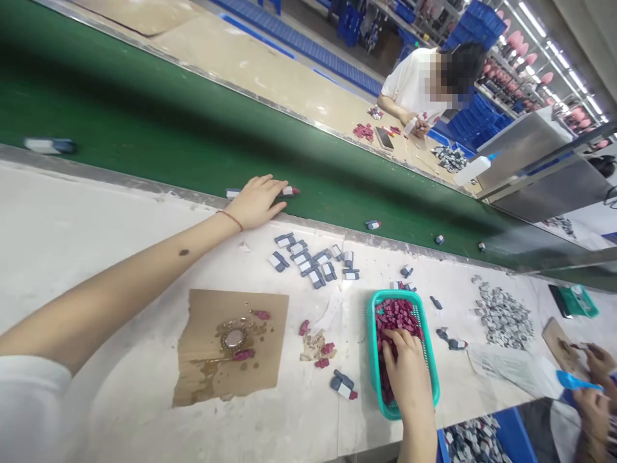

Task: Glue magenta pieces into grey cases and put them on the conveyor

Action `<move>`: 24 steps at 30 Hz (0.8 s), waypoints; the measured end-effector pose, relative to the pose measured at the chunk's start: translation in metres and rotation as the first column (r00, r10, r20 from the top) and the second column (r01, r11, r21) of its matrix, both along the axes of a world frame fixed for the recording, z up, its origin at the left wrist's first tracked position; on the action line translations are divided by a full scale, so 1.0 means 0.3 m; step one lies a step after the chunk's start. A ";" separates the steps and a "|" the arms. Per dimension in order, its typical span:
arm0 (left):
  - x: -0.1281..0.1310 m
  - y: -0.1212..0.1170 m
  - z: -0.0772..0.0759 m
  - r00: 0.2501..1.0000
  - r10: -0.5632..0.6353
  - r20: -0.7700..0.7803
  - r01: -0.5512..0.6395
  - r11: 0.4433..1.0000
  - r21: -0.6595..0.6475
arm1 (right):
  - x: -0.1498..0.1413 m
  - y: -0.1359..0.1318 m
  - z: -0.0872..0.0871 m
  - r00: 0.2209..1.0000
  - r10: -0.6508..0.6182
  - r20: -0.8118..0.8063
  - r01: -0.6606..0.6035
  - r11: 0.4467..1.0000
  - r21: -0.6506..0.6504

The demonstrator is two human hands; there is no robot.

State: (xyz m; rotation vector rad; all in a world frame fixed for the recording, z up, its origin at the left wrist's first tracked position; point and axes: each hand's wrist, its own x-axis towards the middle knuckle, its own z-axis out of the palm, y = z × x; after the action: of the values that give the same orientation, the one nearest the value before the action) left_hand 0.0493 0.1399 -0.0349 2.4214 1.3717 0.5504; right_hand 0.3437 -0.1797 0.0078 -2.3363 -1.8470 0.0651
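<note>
My left hand (256, 202) lies palm down at the near edge of the green conveyor belt (193, 138). Its fingers are stretched out and spread. Partly covered by it, a small grey-and-white piece with a red tip (290, 191) shows past the fingers. My right hand (407, 363) reaches into a green plastic basket (432, 379) full of small dark red pieces (398, 315). Its fingers curl down among them, and the fingertips are hidden. Several grey-and-white pieces (303, 258) lie grouped between the hands. One with a red end (344, 384) rests left of the basket.
Wet-stained cardboard (197, 347) bears a round cap-like dish (235, 339) and red pieces. Rightward are a pile of pale pieces (504, 315), a blue bin (515, 431) and another person's hands (592, 405). A co-worker (414, 80) sits across the belt near a white bottle (472, 170).
</note>
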 end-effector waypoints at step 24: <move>-0.229 -0.383 0.123 0.746 0.400 0.532 0.216 0.611 -0.762 | -0.377 0.249 0.049 -0.083 -0.158 -0.984 0.151 0.974 -0.169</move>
State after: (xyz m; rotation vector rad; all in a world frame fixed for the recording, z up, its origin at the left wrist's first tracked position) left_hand -0.0195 0.0249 0.0020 1.2168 1.0721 0.5773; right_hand 0.2307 -0.1048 0.0225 -1.4099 -0.6515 1.3882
